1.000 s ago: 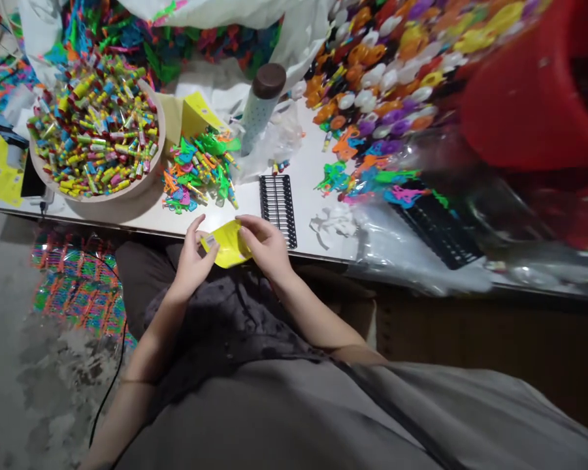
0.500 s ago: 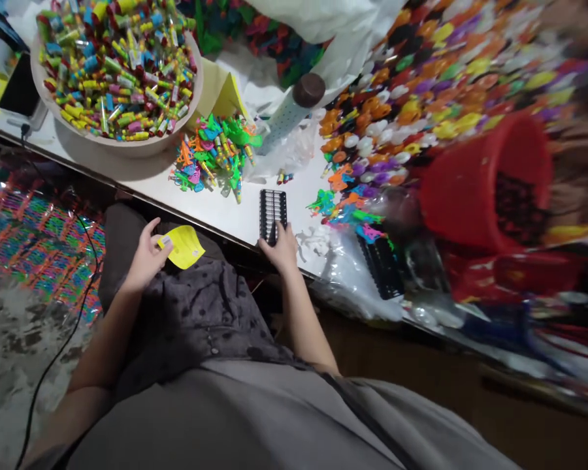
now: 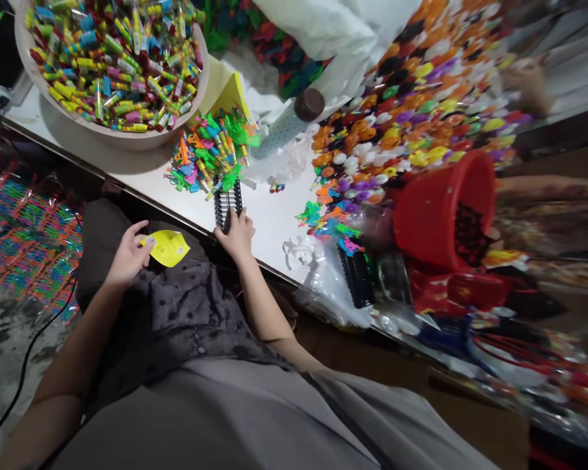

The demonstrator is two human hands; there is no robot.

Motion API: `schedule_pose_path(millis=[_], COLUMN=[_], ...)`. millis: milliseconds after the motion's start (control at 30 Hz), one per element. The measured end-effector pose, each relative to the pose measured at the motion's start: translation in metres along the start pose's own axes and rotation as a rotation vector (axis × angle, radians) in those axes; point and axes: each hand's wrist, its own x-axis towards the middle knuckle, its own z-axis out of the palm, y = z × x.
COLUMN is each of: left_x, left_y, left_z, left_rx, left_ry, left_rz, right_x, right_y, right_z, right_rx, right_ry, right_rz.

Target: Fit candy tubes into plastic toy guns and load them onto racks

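My left hand (image 3: 129, 253) is closed on a curved yellow paper card (image 3: 165, 248), pinching its left end above my lap. At the table's front edge, my right hand (image 3: 237, 234) grips the near end of a black slotted rack (image 3: 228, 203) lying on the white top. The rack's far end meets a small heap of bright plastic charms and little striped tubes (image 3: 210, 153). The fingers hide part of the rack's near end. A few small tubes (image 3: 276, 187) lie apart to the right.
A round tub (image 3: 203, 78) full of striped tubes stands at the left. A patterned bottle (image 3: 287, 124) leans behind the heap. Many coloured plastic pieces (image 3: 402, 124) spread at the right, beside a red bucket (image 3: 424, 215). Another black rack (image 3: 357, 277) lies near crumpled plastic.
My right hand has moved left with the black rack, bringing it against the heap. The left hand still holds the yellow card. The view has shifted somewhat.
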Motion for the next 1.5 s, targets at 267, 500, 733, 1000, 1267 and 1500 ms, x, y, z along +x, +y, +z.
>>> schedule_pose_path(millis=[267, 500, 733, 1000, 1267, 1500], left_x=[0.001, 0.017, 0.018, 0.015, 0.014, 0.02], left_y=[-0.018, -0.018, -0.009, -0.018, -0.003, -0.007], left_z=[-0.009, -0.003, -0.003, -0.011, -0.001, 0.035], left_rx=[-0.015, -0.027, -0.059, -0.176, -0.201, -0.017], left_ry=[0.184, 0.286, 0.329, 0.471, 0.431, 0.258], left_rz=[0.009, -0.035, 0.035, 0.089, 0.165, 0.157], right_x=[-0.026, -0.048, -0.021, -0.038, -0.033, -0.028], right_y=[0.044, 0.078, 0.085, 0.045, 0.0, -0.004], right_z=[-0.034, -0.062, -0.068, -0.05, -0.005, -0.026], right_rx=[-0.052, -0.039, 0.04, 0.362, 0.09, 0.434], right_ry=[-0.178, -0.157, 0.044, -0.021, -0.126, -0.087], right_rz=[0.086, 0.208, 0.48, -0.157, -0.173, -0.2])
